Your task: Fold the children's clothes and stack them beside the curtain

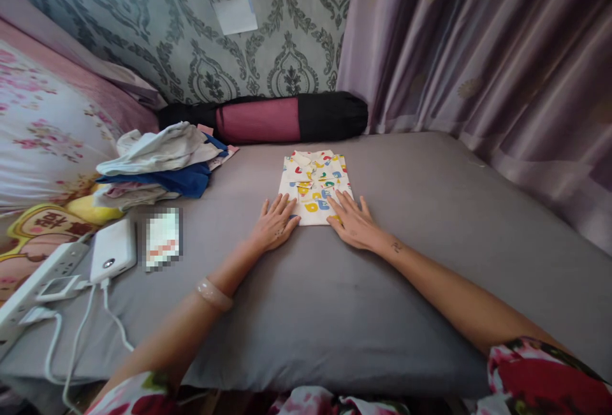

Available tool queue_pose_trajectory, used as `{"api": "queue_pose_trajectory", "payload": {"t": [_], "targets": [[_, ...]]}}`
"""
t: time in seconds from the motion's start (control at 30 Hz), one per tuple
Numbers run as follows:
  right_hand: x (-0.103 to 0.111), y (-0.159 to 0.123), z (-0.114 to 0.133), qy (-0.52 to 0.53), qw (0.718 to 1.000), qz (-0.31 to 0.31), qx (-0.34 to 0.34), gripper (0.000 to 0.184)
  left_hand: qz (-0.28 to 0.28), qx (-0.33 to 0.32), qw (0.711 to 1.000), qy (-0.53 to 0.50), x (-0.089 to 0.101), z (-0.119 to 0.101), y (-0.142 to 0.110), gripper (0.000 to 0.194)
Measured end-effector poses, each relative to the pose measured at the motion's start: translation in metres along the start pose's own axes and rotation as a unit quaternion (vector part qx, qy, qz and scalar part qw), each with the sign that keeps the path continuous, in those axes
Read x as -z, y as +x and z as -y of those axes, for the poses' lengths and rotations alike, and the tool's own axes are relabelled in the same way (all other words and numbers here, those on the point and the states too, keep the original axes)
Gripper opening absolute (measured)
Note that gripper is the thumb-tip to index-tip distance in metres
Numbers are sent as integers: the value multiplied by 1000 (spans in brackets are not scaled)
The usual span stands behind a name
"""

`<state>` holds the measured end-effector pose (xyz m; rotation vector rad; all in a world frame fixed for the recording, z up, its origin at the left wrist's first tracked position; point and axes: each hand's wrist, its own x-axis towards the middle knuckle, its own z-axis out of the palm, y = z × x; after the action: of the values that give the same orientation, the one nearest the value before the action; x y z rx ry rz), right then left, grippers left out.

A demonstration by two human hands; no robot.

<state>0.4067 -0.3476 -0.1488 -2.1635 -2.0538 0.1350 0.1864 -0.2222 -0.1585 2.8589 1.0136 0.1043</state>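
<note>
1. Near left: power strip (45,291), then power bank (113,252).
2. Farther: piled clothes (160,153).
3. Left hand (275,222): grip unclenched, fingers spread on the shirt's (314,190) near left corner.
4. Shirt: folded on the gray sheet (406,313), collar (301,159) far.
5. Right hand (352,222): grip unclenched, fingers on its near right corner.

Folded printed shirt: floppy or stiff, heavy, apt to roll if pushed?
Likely floppy: the folded shirt looks like thin cloth, so its layers may come undone when lifted. Probably light, being a small, flat bundle. Unlikely to roll, lying flat on the grey sheet.
</note>
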Motion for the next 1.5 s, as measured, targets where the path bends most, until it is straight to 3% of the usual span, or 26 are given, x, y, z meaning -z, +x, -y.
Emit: {"api": "queue_pose_trajectory", "payload": {"t": [0.23, 0.73, 0.87, 1.0, 1.1, 1.2, 1.37, 1.5], "targets": [[-10, -6, -19, -5, 1000, 15, 16, 63, 38, -32, 999, -18, -4, 17, -3, 67], [-7, -5, -18, -1, 999, 41, 11, 62, 71, -37, 995, -50, 3, 17, -1, 80], [-6, -4, -19, 8, 999, 45, 12, 64, 8, -57, 997, -56, 1, 19, 1, 79], [-4, -3, -19, 14, 999, 50, 10, 63, -77, -150, 984, -62, 3, 15, 1, 54], [-3, -3, -16, 10, 999, 39, 12, 61, -73, -212, 973, -61, 7, 11, 1, 37], [-3, -4, -11, 2, 999, 12, 44, 57, -78, -239, 967, -30, 9, 6, 0, 34], [-8, -4, 3, 11, 992, -14, 128, 51, -88, -257, 962, 42, 9, 0, -2, 35], [-16, 1, 4, 25, 989, -36, 141, 48, -87, -240, 965, 64, 10, -3, 0, 34]]}}
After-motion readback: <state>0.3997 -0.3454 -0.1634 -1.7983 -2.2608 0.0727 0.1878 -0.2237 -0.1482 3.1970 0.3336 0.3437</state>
